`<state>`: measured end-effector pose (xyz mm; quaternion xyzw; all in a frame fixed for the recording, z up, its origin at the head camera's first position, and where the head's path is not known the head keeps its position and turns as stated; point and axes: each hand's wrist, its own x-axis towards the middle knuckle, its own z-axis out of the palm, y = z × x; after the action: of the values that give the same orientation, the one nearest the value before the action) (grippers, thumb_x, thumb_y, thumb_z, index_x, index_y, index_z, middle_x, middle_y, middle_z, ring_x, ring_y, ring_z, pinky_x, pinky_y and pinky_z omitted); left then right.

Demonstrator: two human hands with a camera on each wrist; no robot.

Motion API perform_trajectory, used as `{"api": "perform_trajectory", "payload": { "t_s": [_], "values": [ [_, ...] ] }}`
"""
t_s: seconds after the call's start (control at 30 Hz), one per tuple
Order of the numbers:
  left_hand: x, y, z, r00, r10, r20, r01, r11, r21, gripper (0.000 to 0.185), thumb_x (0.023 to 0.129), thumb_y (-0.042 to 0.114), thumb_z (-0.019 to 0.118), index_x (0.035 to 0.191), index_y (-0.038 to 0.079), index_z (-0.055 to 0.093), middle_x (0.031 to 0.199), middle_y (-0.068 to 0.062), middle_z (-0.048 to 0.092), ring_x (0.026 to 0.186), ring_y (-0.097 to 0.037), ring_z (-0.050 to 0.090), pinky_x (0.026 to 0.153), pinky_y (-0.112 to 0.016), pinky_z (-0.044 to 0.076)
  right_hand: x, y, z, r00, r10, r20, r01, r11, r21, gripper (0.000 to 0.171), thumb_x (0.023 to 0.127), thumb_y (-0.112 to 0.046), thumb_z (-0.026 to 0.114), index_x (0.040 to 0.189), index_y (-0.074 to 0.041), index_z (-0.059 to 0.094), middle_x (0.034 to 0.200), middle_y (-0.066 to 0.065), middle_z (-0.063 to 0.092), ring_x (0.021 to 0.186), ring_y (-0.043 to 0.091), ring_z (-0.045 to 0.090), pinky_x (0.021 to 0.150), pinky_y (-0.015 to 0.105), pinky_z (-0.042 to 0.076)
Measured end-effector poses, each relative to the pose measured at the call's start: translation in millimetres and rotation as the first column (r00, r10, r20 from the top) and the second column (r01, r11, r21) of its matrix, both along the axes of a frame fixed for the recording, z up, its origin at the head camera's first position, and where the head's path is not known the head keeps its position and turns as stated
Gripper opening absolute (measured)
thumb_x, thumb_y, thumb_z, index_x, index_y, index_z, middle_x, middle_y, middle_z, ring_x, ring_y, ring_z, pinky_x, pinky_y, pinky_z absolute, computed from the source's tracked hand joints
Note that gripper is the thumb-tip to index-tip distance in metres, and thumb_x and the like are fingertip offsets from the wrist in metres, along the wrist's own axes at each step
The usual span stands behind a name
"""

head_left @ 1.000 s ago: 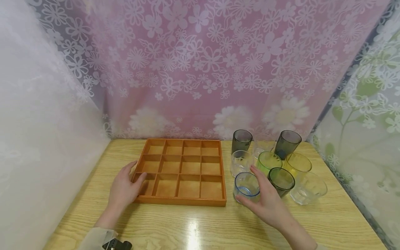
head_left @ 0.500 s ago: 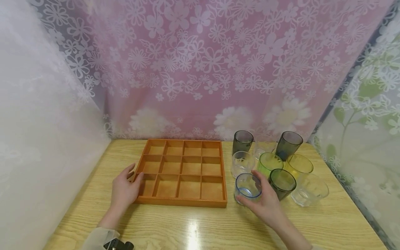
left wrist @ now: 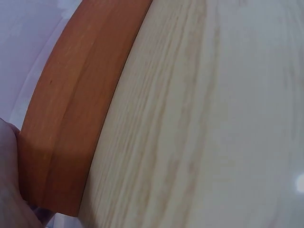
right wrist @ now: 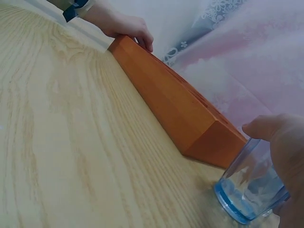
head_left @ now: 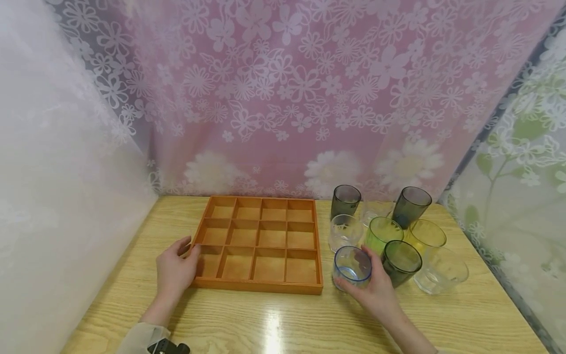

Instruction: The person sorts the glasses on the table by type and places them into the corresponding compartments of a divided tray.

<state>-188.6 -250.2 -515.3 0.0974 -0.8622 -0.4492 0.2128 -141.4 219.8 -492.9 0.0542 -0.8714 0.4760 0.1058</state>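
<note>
On the pale wood-grain table [head_left: 283,319], a shallow orange wooden tray with twelve square compartments [head_left: 258,285] is steadied at its near left corner by the left hand [head_left: 174,270], whose fingers are curled over the rim. Just right of the tray, a cluster of tumblers is gathered: two tall smoky grey glasses [head_left: 345,200], a green one [head_left: 382,233], a yellow one [head_left: 426,236], a dark green one [head_left: 401,260] and clear ones behind and beside. The small clear tumbler with a blue rim and base [head_left: 351,268] stands upright at the cluster's near edge, close to the tray's right wall. It is wrapped by the right hand [head_left: 378,295], thumb on the near side and fingers round the far side. For a clean lift, the grip is best kept low and firm, and the glass raised straight up so the dark green neighbour is not knocked.
</note>
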Motion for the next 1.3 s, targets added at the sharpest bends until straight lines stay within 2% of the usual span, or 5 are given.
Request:
{"api": "perform_trajectory", "payload": {
  "t_s": [0.13, 0.23, 0.47, 0.77, 1.3],
  "values": [
    [0.4, 0.4, 2.0, 1.0, 0.024, -0.018, -0.024, 0.999, -0.023, 0.036, 0.1, 0.018, 0.07, 0.129, -0.004, 0.073, 0.118, -0.023, 0.075, 0.107, -0.038, 0.074, 0.087, -0.054, 0.058, 0.0, -1.2, -4.3, 1.0, 0.019, -0.019, -0.02, 0.999, -0.033, 0.102, 0.08, -0.025, 0.096, 0.157, 0.0, 0.033, 0.15, 0.018, 0.057, 0.136, 0.041, 0.054, 0.106, 0.019, 0.041],
    [1.6, 2.1, 3.8, 0.998, 0.046, -0.038, -0.048, 0.998, -0.037, 0.032, 0.1, 0.015, 0.071, 0.123, -0.004, 0.076, 0.113, -0.021, 0.077, 0.106, -0.036, 0.074, 0.088, -0.052, 0.058, 0.4, -1.9, -6.3, 0.999, 0.026, -0.037, -0.028, 0.998, -0.055, 0.101, 0.08, -0.022, 0.096, 0.156, 0.001, 0.034, 0.149, 0.019, 0.057, 0.136, 0.042, 0.055, 0.101, 0.007, 0.035],
    [3.3, 5.8, 4.3, 0.993, 0.101, -0.067, -0.102, 0.995, -0.013, 0.023, 0.097, 0.011, 0.073, 0.113, -0.004, 0.08, 0.105, -0.02, 0.078, 0.103, -0.038, 0.074, 0.088, -0.05, 0.056, 0.3, -3.1, -10.4, 0.997, 0.035, -0.067, -0.043, 0.991, -0.123, 0.096, 0.078, -0.014, 0.097, 0.153, 0.001, 0.04, 0.145, 0.02, 0.059, 0.134, 0.043, 0.056, 0.102, 0.009, 0.037],
    [4.1, 7.3, 1.5, 0.988, 0.138, -0.066, -0.138, 0.99, 0.013, 0.02, 0.096, 0.01, 0.072, 0.11, 0.0, 0.083, 0.1, -0.017, 0.079, 0.098, -0.033, 0.075, 0.073, -0.006, 0.038, -2.5, -2.7, -14.2, 0.997, 0.044, -0.071, -0.057, 0.978, -0.202, 0.093, 0.076, -0.007, 0.097, 0.151, 0.002, 0.043, 0.144, 0.021, 0.058, 0.135, 0.043, 0.054, 0.103, 0.011, 0.04],
    [3.0, 7.8, 0.8, 0.99, 0.132, -0.053, -0.131, 0.991, 0.026, 0.02, 0.095, 0.009, 0.072, 0.11, -0.001, 0.082, 0.101, -0.018, 0.079, 0.099, -0.034, 0.075, 0.072, -0.005, 0.038, -4.1, -8.5, -2.5, 0.997, 0.036, -0.063, -0.051, 0.963, -0.266, 0.09, 0.077, -0.004, 0.095, 0.151, 0.001, 0.044, 0.146, 0.019, 0.058, 0.135, 0.036, 0.055, 0.107, 0.02, 0.043]
  ]
}}
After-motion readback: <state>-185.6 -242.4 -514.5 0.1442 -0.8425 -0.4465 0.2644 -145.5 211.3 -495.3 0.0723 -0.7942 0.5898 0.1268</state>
